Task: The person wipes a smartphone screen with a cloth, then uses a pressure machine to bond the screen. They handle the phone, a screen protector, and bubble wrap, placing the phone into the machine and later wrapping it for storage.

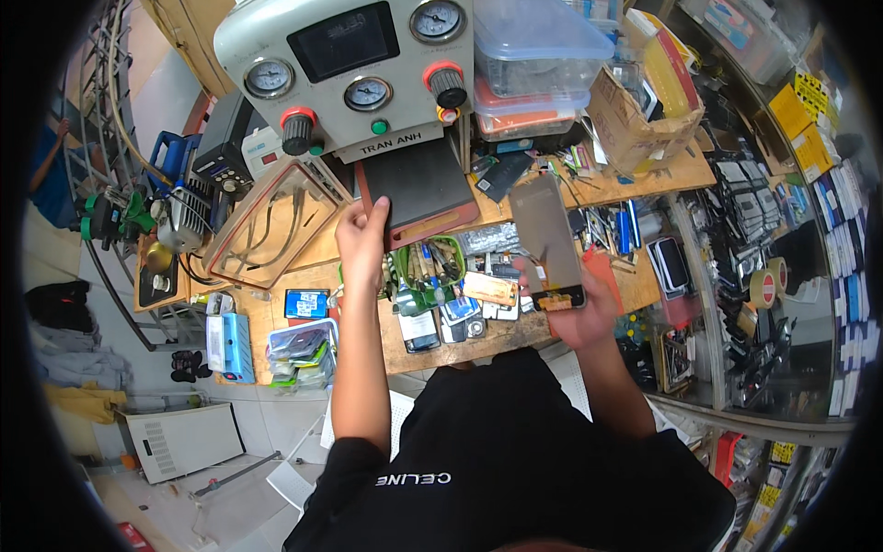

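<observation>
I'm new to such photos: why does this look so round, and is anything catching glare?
Head view: the fisheye lens leaves black corners and bends the display case at right; head view again: a pale sheen, likely reflected light, covers the phone panel in the right hand.

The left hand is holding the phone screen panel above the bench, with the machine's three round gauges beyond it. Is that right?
Wrong hand: the head view shows the right hand holding the phone screen panel, while the left hand is at the edge of the dark tray. The bench and the three round gauges on the machine are as you say.
</observation>
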`<state>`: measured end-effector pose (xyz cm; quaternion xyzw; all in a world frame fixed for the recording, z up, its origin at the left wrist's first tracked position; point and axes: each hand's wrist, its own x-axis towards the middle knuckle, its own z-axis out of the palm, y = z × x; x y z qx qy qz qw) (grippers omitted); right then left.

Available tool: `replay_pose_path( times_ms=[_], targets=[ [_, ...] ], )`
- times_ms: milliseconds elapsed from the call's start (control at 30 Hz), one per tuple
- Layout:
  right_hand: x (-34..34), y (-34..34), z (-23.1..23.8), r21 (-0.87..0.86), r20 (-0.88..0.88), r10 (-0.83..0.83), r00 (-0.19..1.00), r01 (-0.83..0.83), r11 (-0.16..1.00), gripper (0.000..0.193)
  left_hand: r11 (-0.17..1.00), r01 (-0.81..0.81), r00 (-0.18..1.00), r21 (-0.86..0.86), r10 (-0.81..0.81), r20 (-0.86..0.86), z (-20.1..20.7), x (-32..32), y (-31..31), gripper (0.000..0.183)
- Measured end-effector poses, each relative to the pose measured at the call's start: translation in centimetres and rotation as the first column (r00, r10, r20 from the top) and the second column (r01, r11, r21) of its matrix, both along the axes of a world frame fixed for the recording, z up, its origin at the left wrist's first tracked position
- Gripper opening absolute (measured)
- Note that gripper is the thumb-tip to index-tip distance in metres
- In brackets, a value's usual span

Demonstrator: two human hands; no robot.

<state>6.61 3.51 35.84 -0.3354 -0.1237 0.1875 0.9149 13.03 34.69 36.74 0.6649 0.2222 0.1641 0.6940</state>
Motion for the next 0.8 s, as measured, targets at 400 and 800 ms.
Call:
replay_pose_path(
  times_ms=[400,800],
  targets=[
    [0.9,2.2,2.9,-0.133,0.051,-0.189,0.981,0.194,0.972,0.074,0.880,0.372,0.923,-0.294,-0.384,0.017,2.1,-5.0,0.5,0.045],
    [-2.4,6.4,4.2,-0.512,0.852,0.060,0.521,0.851,-0.122,0.060,0.834,0.523,0.852,-0.174,-0.518,0.079,0.1,-9.4,-6.6,0.021]
  ],
)
